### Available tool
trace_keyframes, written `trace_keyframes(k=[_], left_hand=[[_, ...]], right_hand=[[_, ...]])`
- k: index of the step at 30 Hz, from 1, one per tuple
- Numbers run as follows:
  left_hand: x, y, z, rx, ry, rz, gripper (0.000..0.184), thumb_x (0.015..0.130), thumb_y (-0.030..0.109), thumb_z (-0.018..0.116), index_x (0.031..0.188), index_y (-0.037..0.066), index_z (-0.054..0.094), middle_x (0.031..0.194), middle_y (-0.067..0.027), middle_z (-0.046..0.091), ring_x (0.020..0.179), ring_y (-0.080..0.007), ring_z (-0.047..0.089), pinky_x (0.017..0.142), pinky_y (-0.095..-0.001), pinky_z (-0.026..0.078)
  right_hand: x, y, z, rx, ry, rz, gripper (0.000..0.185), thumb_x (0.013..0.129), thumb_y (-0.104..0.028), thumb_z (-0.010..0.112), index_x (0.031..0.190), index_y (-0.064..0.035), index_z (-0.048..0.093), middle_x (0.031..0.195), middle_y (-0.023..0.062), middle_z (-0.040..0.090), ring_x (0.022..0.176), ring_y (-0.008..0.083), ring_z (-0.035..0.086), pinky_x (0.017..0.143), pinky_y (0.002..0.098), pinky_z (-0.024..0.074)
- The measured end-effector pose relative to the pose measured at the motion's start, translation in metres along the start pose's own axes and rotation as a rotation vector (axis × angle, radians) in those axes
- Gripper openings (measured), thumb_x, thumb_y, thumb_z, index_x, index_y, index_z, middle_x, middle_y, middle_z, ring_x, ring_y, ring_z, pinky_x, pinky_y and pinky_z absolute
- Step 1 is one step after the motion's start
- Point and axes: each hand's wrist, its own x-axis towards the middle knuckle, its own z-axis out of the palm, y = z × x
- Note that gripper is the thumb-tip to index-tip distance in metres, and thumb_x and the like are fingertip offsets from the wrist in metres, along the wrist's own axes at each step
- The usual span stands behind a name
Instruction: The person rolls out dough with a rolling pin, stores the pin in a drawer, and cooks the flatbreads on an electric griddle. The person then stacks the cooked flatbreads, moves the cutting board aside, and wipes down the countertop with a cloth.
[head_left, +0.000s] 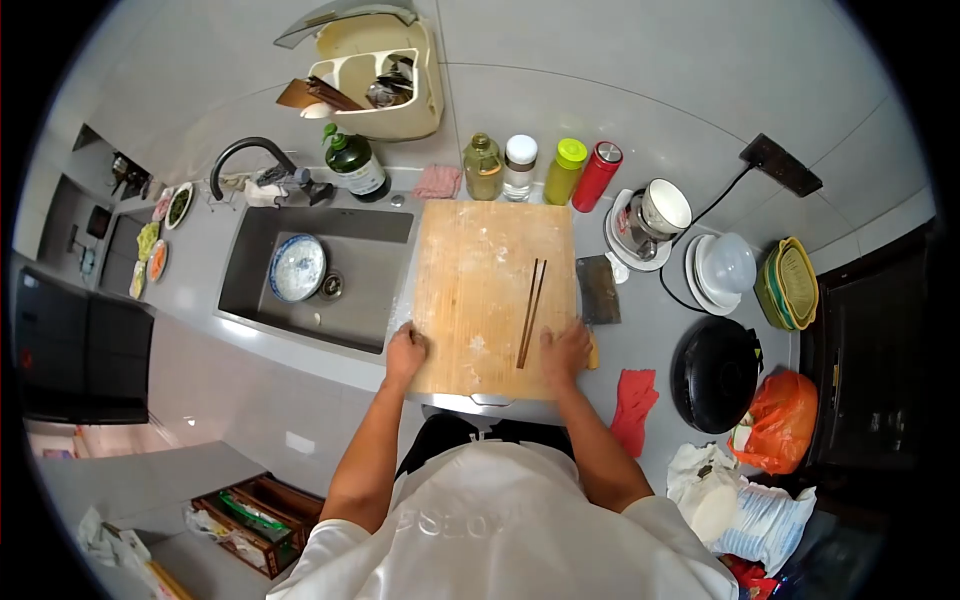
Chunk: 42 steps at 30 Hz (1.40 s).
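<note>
A wooden cutting board (465, 290), dusted with white powder, lies on the counter. My left hand (406, 352) grips its left edge near the front corner, the fingers bent. At the opposite edge, my right hand (567, 350) is closed over the board's side, with some fingertips hard to make out. Two dark chopsticks (532, 315) lie on the board just left of my right hand. A cleaver (600, 291) rests right of the board, its yellowish handle beside my right hand and partly hidden.
Left is a sink (350, 250) holding a bowl (298, 268). Bottles, including a red one (598, 176), line the wall. On the right are stacked dishes (720, 270), a black pan (714, 375), a red cloth (633, 410), an orange bag (780, 420) and a flour bag (765, 525).
</note>
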Motion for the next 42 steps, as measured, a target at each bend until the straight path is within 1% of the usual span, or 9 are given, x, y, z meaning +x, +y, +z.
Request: trace_keyframes(k=[5,12,15,18,21,30,36,39,42], left_hand=[[0.013,-0.011,-0.007,-0.041,-0.02,0.028,0.042,0.097,0.022,0.055,0.128,-0.003,0.068,0.115,-0.0301,0.071,0.109,-0.046,0.068,0.099,-0.0504,0.053],[0.042,-0.045,-0.014,-0.008,0.034,-0.005,0.041,0.096,0.03,0.053,0.121,0.006,0.075,0.107,-0.026,0.074,0.105,-0.0448,0.07,0.095,-0.0502,0.055],[0.06,-0.066,-0.034,-0.109,-0.068,-0.031,0.04,0.096,0.031,0.053,0.118,0.006,0.075,0.104,-0.0251,0.074,0.101,-0.0453,0.07,0.091,-0.0521,0.055],[0.057,-0.072,-0.039,0.0,0.033,0.053,0.045,0.102,0.034,0.049,0.12,-0.001,0.071,0.107,-0.03,0.072,0.105,-0.0488,0.068,0.095,-0.0533,0.053],[0.059,-0.08,-0.031,0.141,-0.121,0.08,0.048,0.106,0.036,0.046,0.12,-0.003,0.069,0.107,-0.0313,0.072,0.105,-0.0512,0.067,0.095,-0.0544,0.052],[0.056,-0.107,-0.049,0.029,-0.125,0.048,0.069,0.109,0.052,0.041,0.105,-0.01,0.071,0.099,-0.0382,0.069,0.101,-0.0556,0.065,0.088,-0.0573,0.051],[0.014,-0.086,-0.065,-0.068,-0.032,-0.031,0.078,0.11,0.056,0.037,0.101,-0.012,0.071,0.099,-0.0388,0.068,0.102,-0.0566,0.065,0.089,-0.0571,0.051],[-0.01,-0.086,-0.074,-0.025,0.021,-0.064,0.076,0.11,0.055,0.037,0.102,-0.012,0.071,0.1,-0.0387,0.068,0.103,-0.0559,0.065,0.089,-0.057,0.051],[-0.029,-0.09,-0.077,-0.023,0.05,-0.155,0.073,0.11,0.054,0.037,0.104,-0.01,0.072,0.101,-0.038,0.069,0.104,-0.055,0.065,0.09,-0.057,0.051]], right_hand=[[0.019,-0.004,0.007,0.057,-0.102,0.236,0.078,0.086,-0.046,0.073,0.144,0.0006,0.051,0.142,0.0252,0.055,0.132,0.0468,0.048,0.113,0.0564,0.0382],[-0.013,-0.038,0.006,0.085,-0.154,0.302,0.074,0.084,-0.045,0.071,0.14,0.0014,0.056,0.138,0.0299,0.056,0.13,0.0486,0.049,0.114,0.0532,0.0387],[-0.04,-0.04,0.019,0.11,-0.099,0.317,0.074,0.084,-0.046,0.07,0.14,0.0012,0.056,0.14,0.0297,0.055,0.13,0.0485,0.049,0.114,0.0526,0.0388],[-0.052,-0.047,0.02,0.162,-0.121,0.389,0.075,0.084,-0.046,0.07,0.141,0.0011,0.056,0.142,0.0289,0.053,0.131,0.0484,0.047,0.115,0.0522,0.0384],[-0.054,-0.059,0.014,0.2,-0.175,0.445,0.075,0.085,-0.044,0.069,0.143,0.0016,0.055,0.143,0.0277,0.051,0.131,0.0478,0.046,0.115,0.0511,0.0377],[-0.089,-0.042,0.029,0.249,-0.075,0.362,0.07,0.087,-0.045,0.069,0.138,0.0029,0.06,0.132,0.0287,0.062,0.128,0.0458,0.052,0.114,0.0497,0.039],[-0.079,-0.02,0.028,0.472,-0.214,0.482,0.063,0.092,-0.047,0.067,0.125,0.0058,0.067,0.124,0.0295,0.067,0.114,0.0449,0.064,0.102,0.0498,0.0493],[-0.081,-0.018,0.047,0.623,-0.114,0.56,0.056,0.094,-0.047,0.066,0.113,0.006,0.069,0.113,0.0272,0.071,0.105,0.0427,0.068,0.095,0.0485,0.0524],[-0.091,-0.017,0.05,0.578,-0.087,0.462,0.055,0.096,-0.048,0.066,0.103,0.0063,0.069,0.103,0.0259,0.073,0.101,0.0412,0.069,0.092,0.0481,0.0527]])
